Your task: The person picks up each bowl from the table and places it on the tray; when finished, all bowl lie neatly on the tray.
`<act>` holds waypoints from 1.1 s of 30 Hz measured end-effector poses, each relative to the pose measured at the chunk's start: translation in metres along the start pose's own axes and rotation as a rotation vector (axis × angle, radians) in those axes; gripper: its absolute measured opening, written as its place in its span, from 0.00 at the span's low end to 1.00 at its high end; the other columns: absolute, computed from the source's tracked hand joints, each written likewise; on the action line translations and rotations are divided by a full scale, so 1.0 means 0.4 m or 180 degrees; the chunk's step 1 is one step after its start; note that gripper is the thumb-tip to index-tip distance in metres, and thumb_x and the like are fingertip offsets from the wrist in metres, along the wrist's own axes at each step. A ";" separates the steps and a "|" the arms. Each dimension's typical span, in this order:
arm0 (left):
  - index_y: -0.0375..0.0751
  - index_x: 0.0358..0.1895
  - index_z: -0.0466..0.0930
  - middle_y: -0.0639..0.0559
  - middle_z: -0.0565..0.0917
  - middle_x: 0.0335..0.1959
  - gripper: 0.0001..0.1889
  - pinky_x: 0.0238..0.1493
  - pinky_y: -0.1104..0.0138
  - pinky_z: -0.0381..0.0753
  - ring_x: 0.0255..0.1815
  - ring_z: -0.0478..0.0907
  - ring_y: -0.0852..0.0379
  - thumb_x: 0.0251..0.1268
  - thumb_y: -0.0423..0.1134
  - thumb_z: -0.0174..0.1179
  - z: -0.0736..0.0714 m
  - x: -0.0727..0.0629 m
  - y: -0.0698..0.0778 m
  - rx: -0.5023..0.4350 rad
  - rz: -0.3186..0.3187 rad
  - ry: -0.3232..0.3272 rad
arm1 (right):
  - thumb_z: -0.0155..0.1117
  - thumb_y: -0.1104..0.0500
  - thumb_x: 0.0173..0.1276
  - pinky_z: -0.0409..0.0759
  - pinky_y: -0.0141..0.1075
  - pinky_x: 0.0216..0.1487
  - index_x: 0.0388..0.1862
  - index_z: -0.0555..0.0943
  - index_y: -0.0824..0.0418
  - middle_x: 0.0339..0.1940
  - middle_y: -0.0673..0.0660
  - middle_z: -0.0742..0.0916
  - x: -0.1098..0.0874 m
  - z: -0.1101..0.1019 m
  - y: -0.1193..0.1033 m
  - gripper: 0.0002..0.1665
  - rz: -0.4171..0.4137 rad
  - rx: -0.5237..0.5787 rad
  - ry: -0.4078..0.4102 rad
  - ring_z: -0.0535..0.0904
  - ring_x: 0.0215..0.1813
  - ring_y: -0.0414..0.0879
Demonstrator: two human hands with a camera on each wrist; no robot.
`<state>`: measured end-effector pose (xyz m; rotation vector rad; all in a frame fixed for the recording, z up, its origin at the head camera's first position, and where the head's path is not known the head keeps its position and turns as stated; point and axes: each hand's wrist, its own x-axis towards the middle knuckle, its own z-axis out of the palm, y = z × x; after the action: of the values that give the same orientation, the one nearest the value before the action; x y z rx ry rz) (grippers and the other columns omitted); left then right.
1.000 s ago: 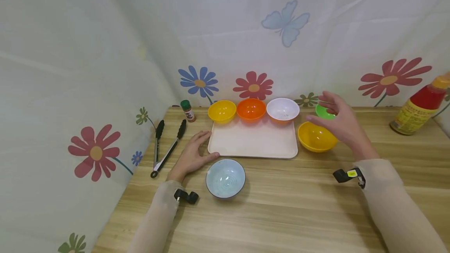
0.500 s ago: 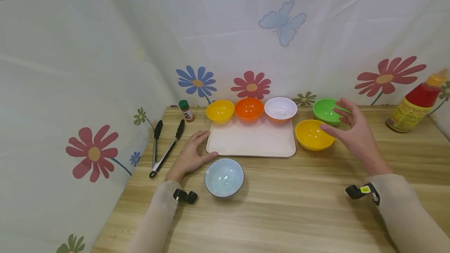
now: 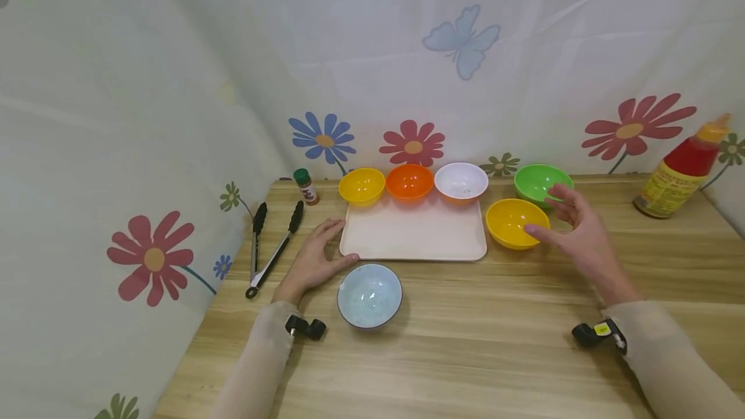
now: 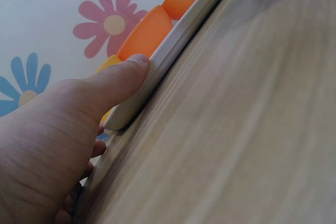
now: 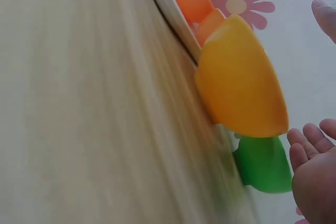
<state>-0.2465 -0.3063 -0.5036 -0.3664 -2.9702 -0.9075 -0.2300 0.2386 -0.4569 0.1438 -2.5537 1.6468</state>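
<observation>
My left hand (image 3: 314, 260) lies at the left end of a white tray (image 3: 416, 238). Its thumb (image 4: 137, 62) touches the tray's front corner, and its other fingers extend along the left side. Over the right rim of a larger yellow bowl (image 3: 509, 228) hovers my right hand (image 3: 584, 244), fingers spread and loosely bent around nothing. Just behind that bowl stands a green bowl (image 3: 538, 180), whose front right edge the fingers overlap in the head view. A smaller yellow bowl (image 3: 362, 187), an orange bowl (image 3: 410, 183) and a white bowl (image 3: 461, 181) line the tray's back edge.
In front of the tray is a light blue ceramic bowl (image 3: 369, 296). Black-tipped tongs (image 3: 273, 260) lie spread at the left, near a green-capped spice jar (image 3: 306, 187). A red sauce bottle (image 3: 678, 176) stands far right. A flowered curtain (image 3: 372, 70) backs the table.
My right hand has drawn back from the green bowl, first rightward and then lower, uncovering most of it. My left hand keeps its place at the tray. The view has shifted slightly.
</observation>
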 end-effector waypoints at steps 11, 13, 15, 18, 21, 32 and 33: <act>0.49 0.88 0.66 0.40 0.63 0.89 0.53 0.87 0.34 0.59 0.90 0.58 0.36 0.66 0.70 0.74 0.003 0.001 -0.007 0.0002 0.0027 0.0044 | 0.80 0.44 0.76 0.66 0.71 0.82 0.94 0.50 0.60 0.90 0.68 0.65 -0.009 0.028 0.031 0.64 0.0064 -0.0001 -0.0159 0.63 0.85 0.70; 0.49 0.88 0.66 0.40 0.63 0.89 0.53 0.87 0.34 0.59 0.90 0.58 0.36 0.66 0.70 0.74 0.003 0.001 -0.008 0.0000 0.0031 0.0035 | 0.80 0.45 0.76 0.65 0.71 0.83 0.94 0.50 0.60 0.90 0.68 0.65 -0.009 0.030 0.037 0.64 0.0057 -0.0011 -0.0165 0.63 0.85 0.70; 0.49 0.88 0.67 0.41 0.63 0.89 0.53 0.87 0.34 0.59 0.90 0.59 0.36 0.66 0.70 0.74 0.004 0.001 -0.009 -0.0003 0.0036 0.0039 | 0.80 0.45 0.75 0.65 0.71 0.83 0.94 0.50 0.60 0.90 0.69 0.64 -0.009 0.030 0.042 0.64 0.0047 -0.0020 -0.0182 0.63 0.85 0.70; 0.49 0.88 0.67 0.41 0.64 0.89 0.53 0.87 0.34 0.59 0.89 0.59 0.36 0.66 0.70 0.75 0.006 0.002 -0.013 -0.0012 0.0052 0.0053 | 0.81 0.45 0.74 0.63 0.72 0.83 0.94 0.50 0.60 0.90 0.70 0.64 -0.010 0.032 0.045 0.65 0.0061 -0.0042 -0.0225 0.62 0.85 0.72; 0.48 0.88 0.67 0.41 0.64 0.89 0.53 0.87 0.35 0.60 0.89 0.60 0.36 0.66 0.69 0.75 0.007 0.003 -0.016 -0.0022 0.0081 0.0068 | 0.82 0.44 0.73 0.59 0.74 0.84 0.94 0.50 0.61 0.90 0.71 0.62 -0.010 0.037 0.050 0.66 0.0083 -0.0052 -0.0287 0.60 0.86 0.74; 0.49 0.88 0.67 0.41 0.64 0.89 0.52 0.87 0.35 0.60 0.89 0.59 0.36 0.66 0.69 0.75 0.006 0.007 -0.009 0.0000 0.0064 0.0047 | 0.85 0.46 0.70 0.55 0.72 0.86 0.94 0.47 0.60 0.90 0.72 0.61 -0.008 0.047 0.077 0.71 0.0074 -0.0029 -0.0364 0.59 0.87 0.74; 0.49 0.88 0.67 0.41 0.64 0.89 0.52 0.87 0.35 0.60 0.89 0.59 0.36 0.66 0.69 0.75 0.006 0.007 -0.008 0.0005 0.0060 0.0039 | 0.85 0.45 0.70 0.56 0.72 0.86 0.94 0.47 0.60 0.90 0.72 0.62 -0.008 0.047 0.077 0.71 0.0077 -0.0044 -0.0362 0.59 0.87 0.73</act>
<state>-0.2500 -0.3069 -0.5072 -0.3866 -2.9510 -0.9022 -0.2315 0.2344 -0.4929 0.2122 -2.6591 1.6756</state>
